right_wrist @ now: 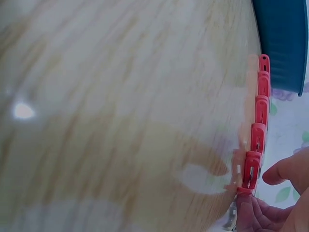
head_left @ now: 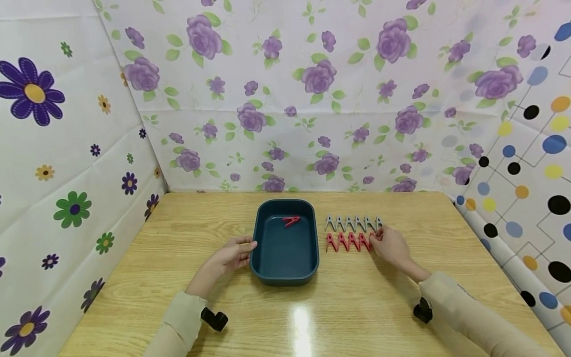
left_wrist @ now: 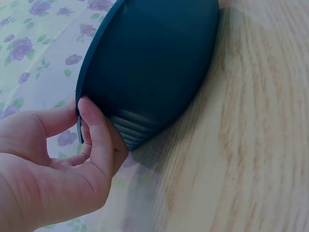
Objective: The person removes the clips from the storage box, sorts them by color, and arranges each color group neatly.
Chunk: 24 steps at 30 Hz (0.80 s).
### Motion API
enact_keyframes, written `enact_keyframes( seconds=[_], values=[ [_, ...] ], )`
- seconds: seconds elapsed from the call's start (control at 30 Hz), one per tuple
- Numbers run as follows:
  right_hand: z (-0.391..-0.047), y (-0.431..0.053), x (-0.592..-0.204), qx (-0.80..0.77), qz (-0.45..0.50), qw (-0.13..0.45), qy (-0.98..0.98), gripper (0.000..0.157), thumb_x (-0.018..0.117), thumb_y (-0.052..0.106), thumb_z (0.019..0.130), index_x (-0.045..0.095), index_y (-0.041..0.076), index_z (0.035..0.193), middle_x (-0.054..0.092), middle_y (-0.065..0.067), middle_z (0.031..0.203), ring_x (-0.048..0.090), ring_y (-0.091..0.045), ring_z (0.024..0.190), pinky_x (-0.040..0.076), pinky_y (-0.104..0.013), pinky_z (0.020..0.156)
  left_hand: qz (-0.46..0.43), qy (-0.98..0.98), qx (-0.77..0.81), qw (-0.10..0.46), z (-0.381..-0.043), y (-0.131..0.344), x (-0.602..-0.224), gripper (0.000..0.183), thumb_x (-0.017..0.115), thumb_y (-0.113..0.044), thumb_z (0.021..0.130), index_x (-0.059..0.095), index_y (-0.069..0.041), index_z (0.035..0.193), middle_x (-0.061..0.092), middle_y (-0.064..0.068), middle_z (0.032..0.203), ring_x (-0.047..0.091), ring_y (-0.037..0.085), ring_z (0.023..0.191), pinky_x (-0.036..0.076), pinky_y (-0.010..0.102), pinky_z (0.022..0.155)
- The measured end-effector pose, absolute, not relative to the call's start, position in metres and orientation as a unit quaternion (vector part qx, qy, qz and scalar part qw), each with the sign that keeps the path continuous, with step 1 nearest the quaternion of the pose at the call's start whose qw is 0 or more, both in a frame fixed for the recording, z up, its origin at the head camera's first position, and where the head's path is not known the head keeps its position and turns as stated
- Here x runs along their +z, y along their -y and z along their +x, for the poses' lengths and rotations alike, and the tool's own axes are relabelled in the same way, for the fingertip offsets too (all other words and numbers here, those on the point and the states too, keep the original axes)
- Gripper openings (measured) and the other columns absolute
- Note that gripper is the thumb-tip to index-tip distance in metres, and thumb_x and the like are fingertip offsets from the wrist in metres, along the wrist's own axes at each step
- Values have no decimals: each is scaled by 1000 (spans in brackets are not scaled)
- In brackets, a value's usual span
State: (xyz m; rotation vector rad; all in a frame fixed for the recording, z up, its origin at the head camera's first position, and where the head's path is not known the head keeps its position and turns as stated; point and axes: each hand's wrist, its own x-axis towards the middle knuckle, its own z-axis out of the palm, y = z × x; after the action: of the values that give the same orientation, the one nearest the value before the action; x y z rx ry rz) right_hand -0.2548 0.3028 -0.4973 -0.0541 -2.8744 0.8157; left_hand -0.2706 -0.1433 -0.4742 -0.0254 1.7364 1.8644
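My left hand (head_left: 234, 254) grips the left rim of a dark teal plastic tray (head_left: 285, 281), thumb and fingers on either side, as the left wrist view shows. One red clothespin (head_left: 291, 220) lies inside, towards the tray's far end. To the right, my right hand (head_left: 393, 246) is at the right end of a row of red clothespins (head_left: 352, 241). In the right wrist view, its fingertips (right_wrist: 245, 208) touch the end red clothespin (right_wrist: 252, 169), while the thumb stands a little apart. Behind the red row runs a row of grey clothespins (head_left: 349, 222).
The wooden table (head_left: 200, 208) ends at a floral cloth (head_left: 267, 148) at the back. Patterned cloths also hang along the left and right sides. A small black wrist camera (head_left: 215, 319) hangs under the left sleeve, and another black camera (head_left: 423, 311) under the right.
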Motion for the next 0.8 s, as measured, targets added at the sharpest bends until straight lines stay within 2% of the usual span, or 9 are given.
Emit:
enact_keyframes(
  seconds=[0.37,0.63,0.8],
  values=[
    [-253,-301,-494,263,-23,75,962,26,55,23,95,60,-2,101,66,-14,81,57,-18,62,45,-30,53,-11,-651,698,297,-270,143,-471,11,52,-15,100,48,-9,109,60,-3,81,56,8,68,49,21,65],
    [-253,-301,-494,261,-18,84,962,24,55,23,95,59,0,99,64,-9,75,53,-16,55,41,-28,49,-14,-651,699,295,-271,143,-473,27,56,-16,99,45,-4,120,61,-3,82,56,8,68,49,21,66],
    [-253,-301,-493,260,-10,89,962,24,55,23,95,59,0,98,63,-8,73,52,-16,54,40,-29,49,-14,-653,699,293,-271,143,-475,29,55,-16,99,44,-2,122,61,-3,82,56,8,68,49,21,66]
  ],
)
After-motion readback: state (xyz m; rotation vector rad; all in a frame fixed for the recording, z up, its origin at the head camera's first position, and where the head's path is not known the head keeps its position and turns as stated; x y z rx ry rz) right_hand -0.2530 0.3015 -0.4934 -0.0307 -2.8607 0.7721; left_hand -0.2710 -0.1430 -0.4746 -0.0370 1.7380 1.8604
